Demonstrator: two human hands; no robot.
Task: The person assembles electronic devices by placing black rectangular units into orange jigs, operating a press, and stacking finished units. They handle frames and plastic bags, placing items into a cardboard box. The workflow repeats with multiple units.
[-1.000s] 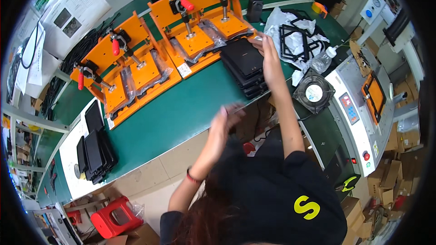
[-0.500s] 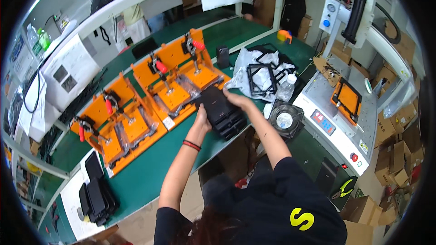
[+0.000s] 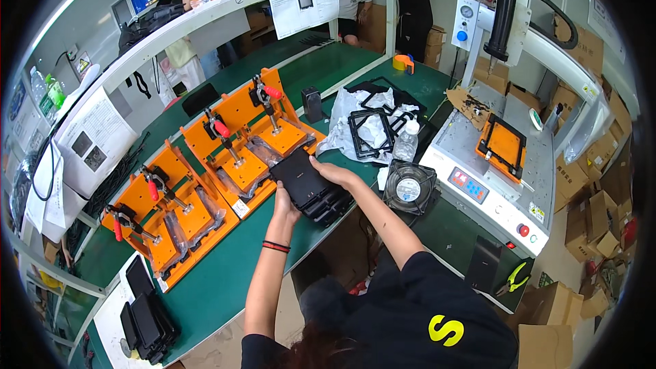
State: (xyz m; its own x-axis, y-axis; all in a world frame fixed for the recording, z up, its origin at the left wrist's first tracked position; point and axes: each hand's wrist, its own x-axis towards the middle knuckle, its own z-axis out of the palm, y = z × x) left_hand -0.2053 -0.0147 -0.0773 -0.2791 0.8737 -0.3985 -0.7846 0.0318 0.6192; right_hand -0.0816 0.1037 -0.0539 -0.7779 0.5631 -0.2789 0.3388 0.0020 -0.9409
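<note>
My left hand [image 3: 284, 203] and my right hand [image 3: 333, 173] both grip one flat black rectangular panel [image 3: 298, 176], lifted off a stack of similar black panels [image 3: 330, 203] on the green bench [image 3: 225, 275]. The left hand holds its near edge, the right hand its right edge. The panel sits just in front of an orange clamp jig [image 3: 246, 143]. A red and black band circles my left wrist.
A second orange clamp jig [image 3: 167, 212] lies to the left. More black panels [image 3: 147, 321] rest on a white sheet at the lower left. Black frames on a plastic bag [image 3: 372, 126], a water bottle [image 3: 407, 142], a small fan [image 3: 408, 188] and a grey dispensing machine [image 3: 502, 164] stand to the right.
My head view has risen from the bench edge toward the jigs. My left hand came up from below to join the right at the stack, and both now hold the top panel.
</note>
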